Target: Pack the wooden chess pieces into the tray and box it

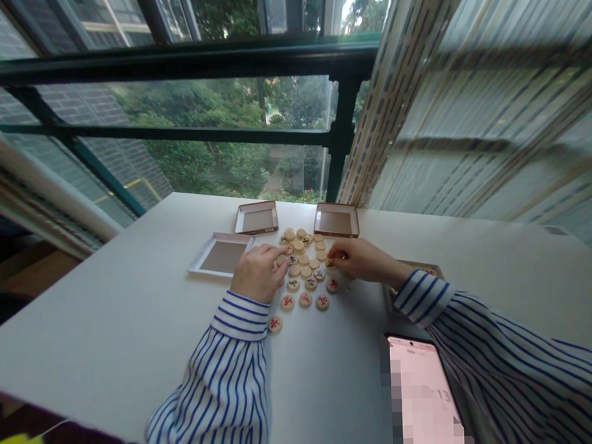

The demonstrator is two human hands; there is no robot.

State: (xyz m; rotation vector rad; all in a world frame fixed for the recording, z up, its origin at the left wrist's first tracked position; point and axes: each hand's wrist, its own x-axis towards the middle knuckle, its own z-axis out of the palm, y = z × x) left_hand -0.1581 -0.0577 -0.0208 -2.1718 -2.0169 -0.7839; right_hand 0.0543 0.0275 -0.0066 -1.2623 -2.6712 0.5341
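Round wooden xiangqi pieces (305,299) lie in a loose cluster on the white table, some face up with red or dark characters, others blank side up. At the cluster's left edge is my left hand (259,272), index finger stretched to a red-marked piece (290,249) and thumb apart below it. From the right, my right hand (359,257) reaches in with curled fingers closed at a dark-marked piece (330,264); the fingers partly cover it. Several face-up pieces sit nearer to me, among them a red one (275,324) lowest of all.
A white tray-like box part (194,267) and two brown-edged ones (236,224) (357,229) stand around the cluster. Another box (437,269) with pieces is partly under my right forearm. A phone (420,379) lies in front right. Window railing borders the table's far side.
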